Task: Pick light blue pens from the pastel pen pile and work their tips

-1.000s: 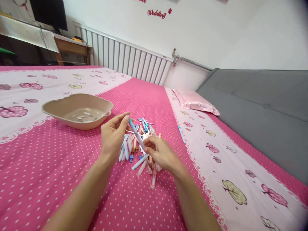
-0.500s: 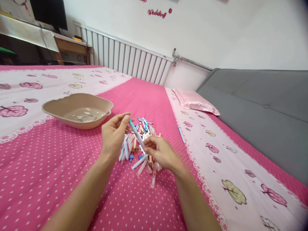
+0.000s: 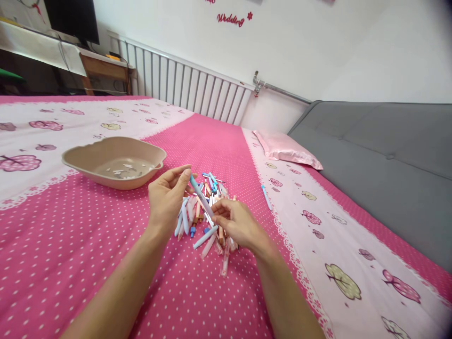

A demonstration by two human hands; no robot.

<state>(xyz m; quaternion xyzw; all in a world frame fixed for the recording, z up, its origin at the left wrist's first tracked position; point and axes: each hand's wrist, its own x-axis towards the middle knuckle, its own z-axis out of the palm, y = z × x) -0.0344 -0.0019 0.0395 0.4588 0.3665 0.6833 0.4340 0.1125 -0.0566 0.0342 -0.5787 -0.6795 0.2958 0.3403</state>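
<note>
A slim pen (image 3: pixel 202 196), light blue at its upper end and pale lilac lower down, is held at a slant between both hands. My left hand (image 3: pixel 168 192) pinches its blue upper end between thumb and fingers. The lower end is gripped by the fingertips of my right hand (image 3: pixel 235 221). Beneath and around the pen lies a loose pile of pens and pen parts (image 3: pixel 185 219) in light blue, pink, white and brown, partly hidden by my hands. Some clear pinkish tubes (image 3: pixel 225 260) stick out at the near side of the pile.
A beige basin (image 3: pixel 106 176) with small white and grey pieces inside stands left of the pile. One blue pen (image 3: pixel 266 197) lies apart on the right. The pink dotted bedspread (image 3: pixel 197 301) is under everything. Farther off are a pink pillow (image 3: pixel 286 151) and a grey headboard (image 3: pixel 374 150).
</note>
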